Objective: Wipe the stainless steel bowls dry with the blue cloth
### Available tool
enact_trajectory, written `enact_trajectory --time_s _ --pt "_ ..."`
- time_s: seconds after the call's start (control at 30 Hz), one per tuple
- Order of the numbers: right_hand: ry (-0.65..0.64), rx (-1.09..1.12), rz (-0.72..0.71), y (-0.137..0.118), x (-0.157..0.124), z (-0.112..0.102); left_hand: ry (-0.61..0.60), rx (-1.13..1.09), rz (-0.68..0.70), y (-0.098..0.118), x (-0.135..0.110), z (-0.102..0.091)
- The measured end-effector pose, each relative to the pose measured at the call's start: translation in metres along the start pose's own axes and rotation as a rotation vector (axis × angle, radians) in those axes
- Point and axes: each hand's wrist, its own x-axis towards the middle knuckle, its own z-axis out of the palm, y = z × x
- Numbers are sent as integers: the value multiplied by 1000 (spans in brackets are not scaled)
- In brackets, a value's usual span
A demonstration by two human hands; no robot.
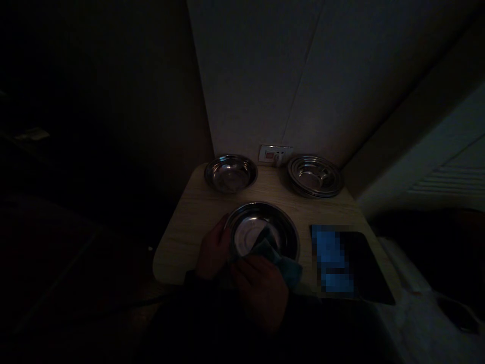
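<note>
A shiny round metal dish (248, 230) is at the front of a small wooden table, close to my body. My left hand (214, 251) grips its left rim, the thumb side toward the dish. With my right hand (261, 288) I hold a blue-green cloth (290, 269) against the near rim. Part of the cloth reaches into the dish, and another part hangs over the right side. The right fingers are closed on the cloth, and the fingertips are partly lost in the dark.
Another metal dish (231, 174) stands at the back left of the table (182, 222). Several stacked metal dishes (315, 177) are at the back right. A dark device with a blurred lit screen (352, 265) lies on the right. Behind is a wall socket (276, 153).
</note>
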Motion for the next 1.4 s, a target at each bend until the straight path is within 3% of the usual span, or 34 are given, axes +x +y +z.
enact_trajectory --time_s 0.1,0.23,0.33,0.57,0.8,1.0,1.1,1.4 --pt "-36 -28 40 -2 2 0 -19 -10 12 0 3 -3" --pt "-93 -43 -83 13 -7 -24 -68 -43 63 3 2 -4" --pt "-117 -64 -157 20 -13 -35 -36 -33 41 4 0 -2" --pt "-63 -72 -145 7 0 -13 -44 2 58 2 2 -1" --pt "-94 -81 -214 18 -6 -30 -40 -2 95 2 1 -1" --pt "-126 -63 -171 15 1 -20 -46 49 71 0 2 0" --pt "-144 -68 -198 17 0 -24 -44 42 89 -2 3 -1" --pt "-106 -65 -178 12 7 -15 -55 44 69 0 2 0"
